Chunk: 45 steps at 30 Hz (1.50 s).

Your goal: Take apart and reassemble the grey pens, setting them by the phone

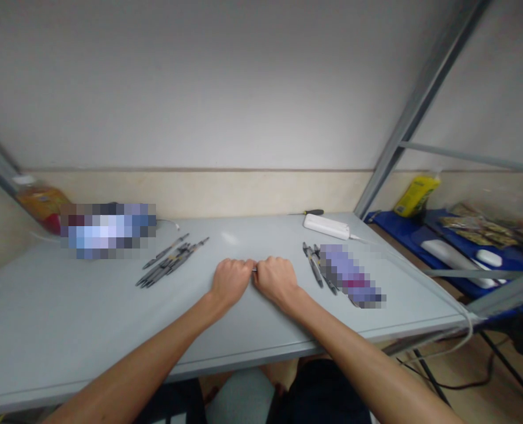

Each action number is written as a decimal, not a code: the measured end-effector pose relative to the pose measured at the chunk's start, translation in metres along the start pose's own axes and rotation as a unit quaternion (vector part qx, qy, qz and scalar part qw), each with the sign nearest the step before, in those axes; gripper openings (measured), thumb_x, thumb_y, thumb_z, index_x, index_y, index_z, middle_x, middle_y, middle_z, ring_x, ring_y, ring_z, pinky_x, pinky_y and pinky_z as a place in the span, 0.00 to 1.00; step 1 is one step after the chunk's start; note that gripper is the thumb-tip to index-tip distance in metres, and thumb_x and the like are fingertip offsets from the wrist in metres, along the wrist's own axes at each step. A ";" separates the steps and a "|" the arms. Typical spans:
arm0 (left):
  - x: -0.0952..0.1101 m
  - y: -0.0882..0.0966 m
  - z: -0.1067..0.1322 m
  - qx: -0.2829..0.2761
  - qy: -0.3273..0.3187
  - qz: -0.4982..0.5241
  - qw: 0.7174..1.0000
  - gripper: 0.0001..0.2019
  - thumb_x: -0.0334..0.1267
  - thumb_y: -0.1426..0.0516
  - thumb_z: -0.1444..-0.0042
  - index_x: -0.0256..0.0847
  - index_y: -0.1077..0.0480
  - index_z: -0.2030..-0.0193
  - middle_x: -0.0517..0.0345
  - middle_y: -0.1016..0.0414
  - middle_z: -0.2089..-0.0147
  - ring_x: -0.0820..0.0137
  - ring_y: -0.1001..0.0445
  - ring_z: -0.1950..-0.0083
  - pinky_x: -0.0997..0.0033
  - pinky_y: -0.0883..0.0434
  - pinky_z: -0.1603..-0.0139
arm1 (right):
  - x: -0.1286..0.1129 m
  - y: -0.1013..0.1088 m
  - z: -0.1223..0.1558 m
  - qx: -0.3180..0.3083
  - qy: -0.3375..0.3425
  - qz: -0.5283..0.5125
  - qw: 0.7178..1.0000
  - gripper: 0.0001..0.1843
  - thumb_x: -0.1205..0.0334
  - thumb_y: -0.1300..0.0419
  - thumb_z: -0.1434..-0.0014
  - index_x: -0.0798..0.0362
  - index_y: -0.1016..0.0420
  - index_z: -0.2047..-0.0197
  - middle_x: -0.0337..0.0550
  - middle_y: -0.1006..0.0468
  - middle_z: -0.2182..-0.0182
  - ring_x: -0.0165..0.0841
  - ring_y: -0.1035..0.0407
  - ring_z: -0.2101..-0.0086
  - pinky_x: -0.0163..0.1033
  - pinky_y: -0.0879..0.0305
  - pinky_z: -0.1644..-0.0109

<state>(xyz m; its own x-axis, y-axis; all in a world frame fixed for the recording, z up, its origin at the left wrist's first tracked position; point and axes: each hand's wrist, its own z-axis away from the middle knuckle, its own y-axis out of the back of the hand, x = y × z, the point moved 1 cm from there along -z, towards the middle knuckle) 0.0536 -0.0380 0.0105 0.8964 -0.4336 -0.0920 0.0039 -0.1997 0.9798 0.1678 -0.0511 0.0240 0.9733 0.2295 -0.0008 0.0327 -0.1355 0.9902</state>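
My left hand (234, 278) and my right hand (277, 279) meet above the middle of the grey table, both closed with fingers curled. Between them shows a short, thin, silver-and-dark stretch of what looks like a pen (255, 269); the fists hide the rest. To the left of my left hand lies a loose pile of several grey pens (168, 264), roughly parallel and slanted. Another group of grey pens (313, 265) rests to the right of my right hand, partly covered by a blurred purple patch (347, 271).
A white power strip (326, 227) and a screwdriver (313, 212) lie at the table's back right. At the back left are a bottle of orange liquid (43, 200) and a blurred-out item (109, 231). A metal frame post (403, 123) borders the right, beyond which a blue surface (387, 234) holds packets.
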 end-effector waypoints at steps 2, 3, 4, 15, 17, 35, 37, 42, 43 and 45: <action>0.000 0.001 -0.001 -0.018 0.021 0.006 1.000 0.15 0.30 0.56 0.42 0.39 0.27 0.61 0.45 0.22 0.66 0.58 0.24 0.64 0.64 0.33 0.67 | 0.000 -0.002 -0.001 -0.003 0.008 0.006 1.000 0.21 0.63 0.56 0.37 0.58 0.22 0.65 0.57 0.21 0.70 0.41 0.25 0.66 0.40 0.34 0.65; -0.001 0.002 -0.001 -0.025 0.035 0.009 0.999 0.16 0.30 0.56 0.42 0.39 0.27 0.62 0.45 0.22 0.66 0.57 0.24 0.64 0.64 0.33 0.67 | -0.001 -0.003 -0.003 -0.005 0.012 0.009 1.000 0.23 0.63 0.58 0.36 0.58 0.22 0.64 0.57 0.21 0.69 0.40 0.25 0.66 0.39 0.34 0.65; -0.001 0.002 -0.002 -0.031 0.049 0.012 0.998 0.17 0.30 0.56 0.42 0.39 0.26 0.62 0.44 0.22 0.66 0.57 0.24 0.64 0.64 0.33 0.67 | -0.001 -0.003 -0.004 -0.008 0.018 0.012 1.000 0.24 0.63 0.59 0.35 0.58 0.22 0.64 0.57 0.21 0.69 0.40 0.25 0.65 0.39 0.34 0.65; -0.006 0.005 -0.006 -0.059 0.124 0.054 0.989 0.16 0.28 0.53 0.48 0.37 0.25 0.64 0.41 0.23 0.65 0.57 0.24 0.61 0.65 0.32 0.64 | -0.003 0.002 -0.022 -0.006 0.085 0.054 0.995 0.25 0.65 0.62 0.34 0.59 0.24 0.63 0.56 0.20 0.68 0.38 0.25 0.65 0.38 0.33 0.65; -0.008 0.003 -0.009 -0.068 0.127 0.071 0.987 0.14 0.29 0.52 0.49 0.37 0.25 0.64 0.40 0.23 0.64 0.57 0.24 0.61 0.65 0.32 0.65 | -0.002 0.004 -0.024 0.003 0.091 0.064 0.994 0.25 0.65 0.62 0.34 0.60 0.24 0.63 0.57 0.21 0.70 0.39 0.25 0.65 0.38 0.33 0.66; -0.024 0.002 -0.019 0.074 -0.107 0.212 0.969 0.18 0.38 0.61 0.37 0.37 0.34 0.68 0.53 0.30 0.69 0.66 0.33 0.65 0.67 0.38 0.60 | 0.028 0.008 -0.025 0.008 -0.011 0.045 0.999 0.25 0.60 0.61 0.35 0.58 0.24 0.61 0.59 0.22 0.67 0.41 0.26 0.63 0.41 0.36 0.64; -0.025 0.002 -0.020 0.038 -0.084 0.288 0.953 0.20 0.40 0.62 0.37 0.38 0.34 0.72 0.56 0.31 0.74 0.69 0.34 0.69 0.70 0.38 0.64 | 0.026 0.007 -0.023 0.019 -0.005 0.046 0.999 0.25 0.60 0.63 0.34 0.57 0.25 0.61 0.58 0.22 0.67 0.40 0.26 0.63 0.39 0.36 0.63; -0.030 0.002 -0.018 0.051 -0.046 0.421 0.904 0.14 0.43 0.54 0.41 0.37 0.32 0.64 0.60 0.30 0.72 0.72 0.33 0.71 0.73 0.38 0.68 | 0.029 0.001 -0.020 0.044 -0.024 0.038 0.998 0.22 0.57 0.60 0.35 0.55 0.26 0.62 0.53 0.22 0.69 0.39 0.27 0.66 0.38 0.39 0.66; -0.031 0.001 -0.017 0.067 -0.047 0.430 0.899 0.12 0.42 0.52 0.42 0.38 0.32 0.62 0.59 0.29 0.70 0.72 0.33 0.69 0.74 0.38 0.67 | 0.030 -0.001 -0.019 0.043 -0.031 0.030 0.998 0.21 0.56 0.59 0.35 0.55 0.27 0.61 0.52 0.22 0.69 0.39 0.27 0.67 0.38 0.40 0.67; -0.034 -0.001 -0.016 0.092 -0.050 0.435 0.895 0.10 0.40 0.50 0.43 0.38 0.32 0.60 0.58 0.28 0.67 0.71 0.31 0.67 0.73 0.36 0.64 | 0.034 -0.003 -0.017 0.040 -0.022 0.005 0.999 0.19 0.54 0.56 0.36 0.54 0.28 0.60 0.50 0.22 0.67 0.37 0.28 0.67 0.37 0.41 0.67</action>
<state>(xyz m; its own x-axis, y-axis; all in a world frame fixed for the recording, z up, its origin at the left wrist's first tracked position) 0.0300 -0.0095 0.0157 0.4815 -0.5699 0.6659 -0.7565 0.1135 0.6441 0.1964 -0.0265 0.0232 0.9827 0.1850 0.0013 0.0391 -0.2145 0.9759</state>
